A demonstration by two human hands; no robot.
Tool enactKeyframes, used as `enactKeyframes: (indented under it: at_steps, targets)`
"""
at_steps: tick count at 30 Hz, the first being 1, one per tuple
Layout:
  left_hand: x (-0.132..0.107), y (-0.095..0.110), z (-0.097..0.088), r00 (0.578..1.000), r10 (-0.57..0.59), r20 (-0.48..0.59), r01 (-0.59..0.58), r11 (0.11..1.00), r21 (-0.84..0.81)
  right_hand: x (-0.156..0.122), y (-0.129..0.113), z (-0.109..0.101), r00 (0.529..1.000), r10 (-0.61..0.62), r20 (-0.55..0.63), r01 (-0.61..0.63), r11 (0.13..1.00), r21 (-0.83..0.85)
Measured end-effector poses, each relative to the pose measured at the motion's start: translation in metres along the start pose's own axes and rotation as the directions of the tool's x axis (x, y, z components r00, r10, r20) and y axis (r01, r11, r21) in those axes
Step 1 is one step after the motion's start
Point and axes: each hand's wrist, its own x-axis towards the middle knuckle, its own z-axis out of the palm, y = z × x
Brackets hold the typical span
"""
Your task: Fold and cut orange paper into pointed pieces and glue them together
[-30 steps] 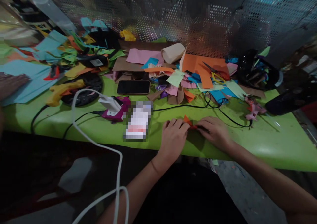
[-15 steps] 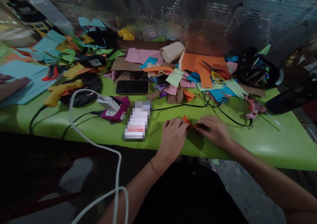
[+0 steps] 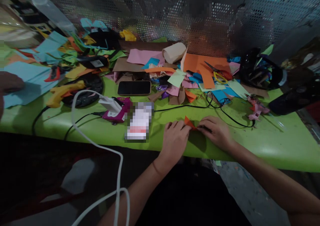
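Note:
A small piece of orange paper (image 3: 189,122) stands up between my two hands, just above the green table cover (image 3: 240,142). My left hand (image 3: 175,137) is closed on its left side, with the fingers bent over the paper's lower part. From the right, my right hand (image 3: 215,131) pinches the paper's edge between thumb and fingertips. Part of the paper is hidden behind the fingers. A phone with a blurred, lit screen (image 3: 139,122) lies left of my left hand.
Paper scraps, scissors (image 3: 218,73) and a dark-screened phone (image 3: 134,88) lie farther back. A pink glue gun (image 3: 257,108) is at right, a yellow glue gun (image 3: 56,96) at left. A white cable (image 3: 100,146) hangs over the front edge. Another person's hand (image 3: 11,83) is at far left.
The orange paper shows a little more between my hands, and my right fingers have shifted slightly. At far left, the other person's hand has moved toward the edge of view.

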Motion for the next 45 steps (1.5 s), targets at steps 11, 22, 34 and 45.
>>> enactKeyframes:
  at_steps: [11, 22, 34, 45]
  targets:
    - [-0.004, 0.002, 0.001, 0.999, 0.034, -0.018, -0.032, 0.995, 0.099, 0.004, 0.003, -0.002, 0.995, -0.062, 0.082, 0.069, 0.994, -0.084]
    - [-0.017, 0.006, -0.007, 0.996, 0.093, 0.009, -0.093, 0.982, 0.165, 0.007, -0.004, -0.006, 0.94, -0.28, 0.195, 0.328, 0.898, -0.293]
    - [-0.029, 0.004, -0.001, 0.984, 0.164, 0.07, -0.175, 0.962, 0.209, 0.005, -0.003, -0.003, 0.907, -0.366, 0.206, 0.416, 0.85, -0.324]
    - [-0.01, 0.0, -0.006, 0.982, 0.112, 0.152, -0.14, 0.971, 0.192, -0.005, 0.0, -0.008, 0.977, -0.208, 0.044, 0.212, 0.935, -0.286]
